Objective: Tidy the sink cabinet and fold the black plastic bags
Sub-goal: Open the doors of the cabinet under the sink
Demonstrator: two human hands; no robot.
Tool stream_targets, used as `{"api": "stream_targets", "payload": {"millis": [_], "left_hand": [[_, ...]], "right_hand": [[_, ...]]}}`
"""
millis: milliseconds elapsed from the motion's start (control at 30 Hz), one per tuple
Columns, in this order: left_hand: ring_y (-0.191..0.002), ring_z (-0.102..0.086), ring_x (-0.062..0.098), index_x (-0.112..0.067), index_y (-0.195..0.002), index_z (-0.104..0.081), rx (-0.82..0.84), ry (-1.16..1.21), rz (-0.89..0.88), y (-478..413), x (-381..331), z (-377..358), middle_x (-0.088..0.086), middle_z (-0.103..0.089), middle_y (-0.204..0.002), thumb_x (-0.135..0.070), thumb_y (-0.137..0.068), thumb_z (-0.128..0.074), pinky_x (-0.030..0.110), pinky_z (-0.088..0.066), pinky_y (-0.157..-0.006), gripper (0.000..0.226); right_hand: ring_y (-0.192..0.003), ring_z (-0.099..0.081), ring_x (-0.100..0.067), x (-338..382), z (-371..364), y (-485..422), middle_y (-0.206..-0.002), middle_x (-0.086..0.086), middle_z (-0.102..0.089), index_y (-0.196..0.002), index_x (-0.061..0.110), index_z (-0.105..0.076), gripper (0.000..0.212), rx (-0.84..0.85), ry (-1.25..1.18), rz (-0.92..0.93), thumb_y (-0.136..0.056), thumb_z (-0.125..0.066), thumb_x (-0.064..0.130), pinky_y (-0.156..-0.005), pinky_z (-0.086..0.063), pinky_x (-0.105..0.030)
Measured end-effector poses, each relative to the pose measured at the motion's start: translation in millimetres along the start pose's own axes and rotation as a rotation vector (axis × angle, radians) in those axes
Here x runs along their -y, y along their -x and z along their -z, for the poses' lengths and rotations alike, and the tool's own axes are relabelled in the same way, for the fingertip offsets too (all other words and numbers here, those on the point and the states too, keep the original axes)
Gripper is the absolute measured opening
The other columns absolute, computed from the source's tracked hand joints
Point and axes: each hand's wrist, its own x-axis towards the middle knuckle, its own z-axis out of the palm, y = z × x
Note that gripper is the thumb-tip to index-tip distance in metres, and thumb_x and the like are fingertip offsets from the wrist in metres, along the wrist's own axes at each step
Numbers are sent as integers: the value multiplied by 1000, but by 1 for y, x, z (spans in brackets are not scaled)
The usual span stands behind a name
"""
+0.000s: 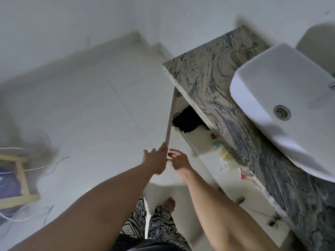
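Note:
The sink cabinet stands under a marbled countertop (217, 91). Its left door (171, 116) is swung open and I see it edge-on. My left hand (156, 160) lies flat against the outer face of the door's near corner, fingers straight. My right hand (178, 161) is on the inner side of the same corner, fingers curled round the edge. Inside the cabinet lies a heap of black plastic bags (188, 122). Small coloured items (216, 142) sit on the cabinet shelf further right.
A white basin (268, 84) with a drain sits on the countertop. The floor (90, 105) is pale tile. At the left edge stands a yellow-framed object (21, 178) with loose white cables. My bare foot (169, 203) and patterned trousers show below.

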Motion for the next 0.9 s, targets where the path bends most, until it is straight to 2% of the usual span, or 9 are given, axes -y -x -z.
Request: {"api": "stream_targets", "payload": {"millis": [67,167,267,367,467,600,667,767,900], "left_hand": [[-122,-55,24,-19,-161,3,21,29,31,1,5,0,-10,19,-167,-10,-90,-50,48,-37,-98,88],[-99,-65,24,-19,-161,0,11,49,58,2,21,2,-9,21,-166,-9,-89,-51,43,-37,-88,89],[-93,-66,25,-17,-160,9,-19,80,59,5,44,4,-9,19,-166,-9,-89,-50,39,-37,-79,93],[-97,-65,26,-17,-160,9,-21,147,42,6,69,6,-9,16,-167,-3,-87,-47,41,-43,-85,93],[-106,-61,26,-17,-161,0,-43,195,8,1,105,6,-8,15,-167,-2,-87,-45,43,-46,-91,88],[-117,-50,28,-18,-160,-3,-92,226,-41,-11,159,8,-7,8,-168,-3,-91,-42,42,-45,-89,81],[-118,-48,28,-19,-160,-4,-124,205,-53,-19,185,13,-7,5,-169,-6,-93,-41,41,-45,-89,78],[-117,-47,27,-18,-161,-4,-160,113,-60,-31,218,24,-8,6,-169,-12,-96,-40,37,-40,-81,74],[-113,-47,28,-16,-160,-6,-197,36,-52,-45,254,41,-7,7,-168,-16,-99,-38,37,-35,-77,69]], "right_hand": [[-107,-63,-20,11,-6,-10,-125,-7,-59,-136,10,-53,46,21,8,9,-95,-44,-9,-79,-52,-19],[-108,-62,-13,30,-23,-26,-124,-1,-61,-134,13,-56,49,86,82,63,-90,-41,-3,-79,-51,-19],[-130,-51,-17,48,-46,-48,-147,0,-50,-146,23,-45,61,46,229,161,-86,-37,13,-105,-45,-34],[-119,-53,-20,79,-70,-52,-150,-6,-46,-148,13,-41,52,-16,422,261,-96,-35,7,-102,-43,-33],[-141,-39,-24,92,-97,-63,-154,-8,-41,-146,5,-42,48,-58,630,325,-99,-35,4,-116,-32,-36],[-148,-25,-16,98,-128,-79,-160,-4,-30,-151,8,-35,59,-90,741,334,-93,-32,0,-120,-23,-30],[-147,-25,-11,107,-144,-83,-165,4,-14,-156,13,-26,61,-80,845,305,-95,-33,4,-116,-29,-31],[-134,-46,-16,121,-165,-92,-165,13,-4,-156,20,-22,60,-102,929,270,-98,-35,8,-98,-46,-35],[-142,-36,-15,141,-186,-111,-165,12,-5,-157,20,-20,63,-118,951,265,-98,-37,9,-108,-42,-43]]}}
